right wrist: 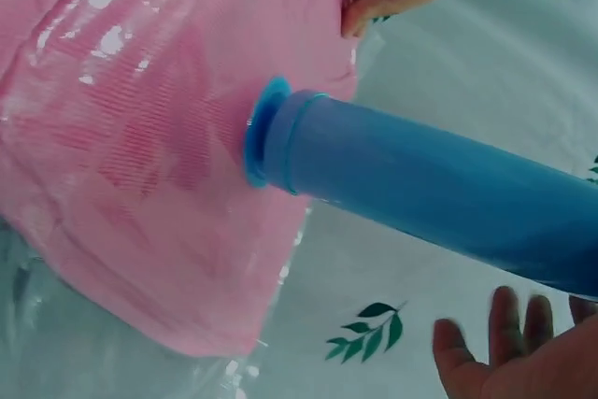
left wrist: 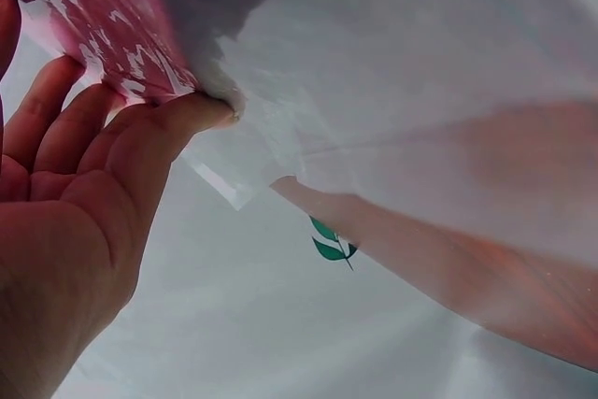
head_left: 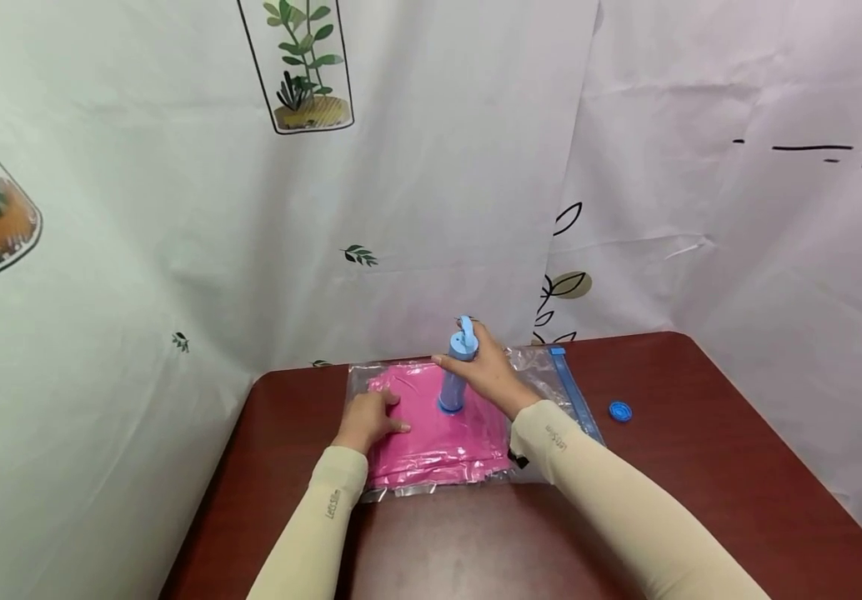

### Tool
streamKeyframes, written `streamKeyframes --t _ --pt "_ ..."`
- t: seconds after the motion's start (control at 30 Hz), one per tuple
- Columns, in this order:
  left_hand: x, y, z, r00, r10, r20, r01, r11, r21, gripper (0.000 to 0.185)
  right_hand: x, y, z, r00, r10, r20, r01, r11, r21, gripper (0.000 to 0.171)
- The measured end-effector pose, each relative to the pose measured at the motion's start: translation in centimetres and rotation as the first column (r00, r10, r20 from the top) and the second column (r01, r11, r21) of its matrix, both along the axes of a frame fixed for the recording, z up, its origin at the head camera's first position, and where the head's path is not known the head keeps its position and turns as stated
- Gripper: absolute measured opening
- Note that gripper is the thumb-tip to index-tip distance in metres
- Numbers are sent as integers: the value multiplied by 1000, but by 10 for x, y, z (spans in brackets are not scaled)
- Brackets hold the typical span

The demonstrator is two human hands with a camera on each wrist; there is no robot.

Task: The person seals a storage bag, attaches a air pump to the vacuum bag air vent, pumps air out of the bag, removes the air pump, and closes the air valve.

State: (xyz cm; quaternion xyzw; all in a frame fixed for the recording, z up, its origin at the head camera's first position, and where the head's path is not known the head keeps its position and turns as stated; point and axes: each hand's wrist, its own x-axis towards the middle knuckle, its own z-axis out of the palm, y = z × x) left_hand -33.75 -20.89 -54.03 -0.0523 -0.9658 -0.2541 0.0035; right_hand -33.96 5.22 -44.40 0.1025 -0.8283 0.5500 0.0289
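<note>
Vacuum bag with pink cloth, hand pump seated on its valve, on a dark red table [head_left: 701, 500].

Left hand [head_left: 368, 419]: fingers straight, pressing flat on the clear vacuum bag [head_left: 431, 467] over the pink cloth [head_left: 416, 433]. Right hand [head_left: 493, 372]: fingers curled round the top of the blue pump [head_left: 455, 367], which stands upright, base on the bag. Blue cap [head_left: 620, 411]: on the table, right of the bag, well apart. Behind: printed curtain [head_left: 176, 208].
</note>
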Motion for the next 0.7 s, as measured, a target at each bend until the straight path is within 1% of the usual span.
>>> streamKeyframes --t 0.07,0.13,0.2,0.33,0.4,0.43,0.5,0.57,0.63,0.67,0.7 --pt "13 7 14 999 17 39 -18 1000 17 65 1 1 0 999 -48 -14 49 998 47 90" --pt "18 9 17 999 21 48 -21 1000 11 65 3 1 1 997 -72 -27 74 995 73 88" --pt "21 11 20 999 27 47 -27 1000 -5 63 4 2 3 996 -75 -41 78 994 71 83" --pt "19 10 25 999 32 32 -32 999 8 61 3 3 7 998 -29 -50 29 1000 12 72" --pt "17 9 27 999 30 28 -31 999 18 62 1 2 8 998 -8 -55 9 1000 18 69" --pt "12 6 21 1000 11 6 -11 1000 20 63 1 2 8 999 -1 -48 2 1000 20 71" --pt "12 6 21 1000 10 8 -10 1000 21 61 0 0 10 999 -5 -44 7 998 63 75" --pt "11 5 18 1000 7 10 -8 1000 21 61 1 -2 10 998 -29 -54 35 992 124 79" --pt "11 5 16 1000 6 10 -6 1000 20 60 1 -3 11 997 -54 -63 64 986 157 81" --pt "14 8 22 999 23 30 -24 1000 17 59 2 -3 11 995 -65 -70 75 984 163 80" --pt "14 8 21 999 22 26 -22 1000 11 60 2 -3 12 995 -71 -76 83 984 159 78"
